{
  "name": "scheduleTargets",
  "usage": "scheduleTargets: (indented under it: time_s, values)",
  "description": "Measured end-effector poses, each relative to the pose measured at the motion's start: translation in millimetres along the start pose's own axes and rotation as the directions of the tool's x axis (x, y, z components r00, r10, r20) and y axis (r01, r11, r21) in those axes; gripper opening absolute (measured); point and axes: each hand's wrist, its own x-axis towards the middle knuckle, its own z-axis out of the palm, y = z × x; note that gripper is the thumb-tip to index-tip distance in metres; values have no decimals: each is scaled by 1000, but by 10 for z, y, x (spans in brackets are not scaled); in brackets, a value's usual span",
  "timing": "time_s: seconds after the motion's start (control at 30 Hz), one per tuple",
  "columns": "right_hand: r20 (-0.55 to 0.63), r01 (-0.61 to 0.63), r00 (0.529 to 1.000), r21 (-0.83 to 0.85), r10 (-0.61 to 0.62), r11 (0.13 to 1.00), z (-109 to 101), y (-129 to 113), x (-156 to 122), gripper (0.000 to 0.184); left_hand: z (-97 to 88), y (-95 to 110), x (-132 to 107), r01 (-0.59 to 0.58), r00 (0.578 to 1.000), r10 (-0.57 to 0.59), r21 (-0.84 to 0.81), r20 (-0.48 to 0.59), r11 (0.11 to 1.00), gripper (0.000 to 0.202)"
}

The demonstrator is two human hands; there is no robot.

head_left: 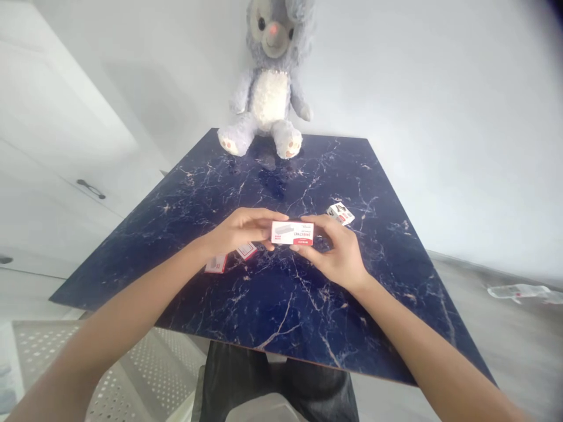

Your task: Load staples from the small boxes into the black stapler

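Both hands hold a small white and red box (292, 232) above the middle of a dark blue marble table (281, 299). My left hand (240, 230) grips its left end with curled fingers. My right hand (336, 251) pinches its right end. Two similar small red and white boxes (246, 251) (216, 264) lie on the table just under my left wrist. A black and white small box (340, 213) lies beyond my right hand.
A grey and white plush rabbit (269, 82) sits at the table's far edge against a white wall. White cabinets with dark handles (90, 188) stand at the left. A clear plastic item (519, 291) lies on the floor at right.
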Motion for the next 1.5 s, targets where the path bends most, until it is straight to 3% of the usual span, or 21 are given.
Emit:
scheduleTargets:
  time_s: [0.2, 0.4, 0.67, 0.8, 0.93, 1.1, 1.17, 1.27, 1.37, 1.5]
  values:
    - [55, -25, 998, 1, 25, 1000, 53, -14, -41, 40, -36, -12, -7, 55, 998, -56, -40, -12, 998, 33]
    - [34, -20, 999, 41, 19, 999, 14, -11, -8, 44, 40, 35, 5, 58, 983, -17, 220, -184, 974, 33]
    - [36, -13, 999, 15, 12, 1000, -94, -31, 40, 43, -7, 8, 42, 32, 940, -49, -56, -337, 998, 21]
    - [-38, -82, 996, 9, 82, 997, -69, -12, 21, 41, -32, 27, 72, -5, 907, -20, -57, -420, 998, 19]
    - [-5, -127, 992, 10, 127, 992, -29, -27, 3, 35, 43, 99, 37, -13, 876, 29, 36, -482, 999, 17]
    - [100, -236, 969, 118, 225, 965, 72, -62, -30, 36, 254, 269, -52, 3, 861, 138, 276, -489, 961, 16]
    - [131, -306, 949, 188, 285, 933, 122, -69, -41, 35, 267, 284, -46, 22, 872, 101, 245, -478, 969, 15]
    - [139, -365, 930, 243, 341, 899, 168, -69, -54, 35, 220, 260, -20, 35, 923, 16, 125, -384, 992, 28]
    - [86, -319, 948, 216, 307, 923, 157, -57, -64, 34, 195, 232, -18, 79, 955, -22, 180, -295, 980, 38]
    - [-10, -77, 997, 42, 77, 996, 108, -32, -72, 31, 212, 182, -23, 152, 937, -58, 253, -344, 955, 36]
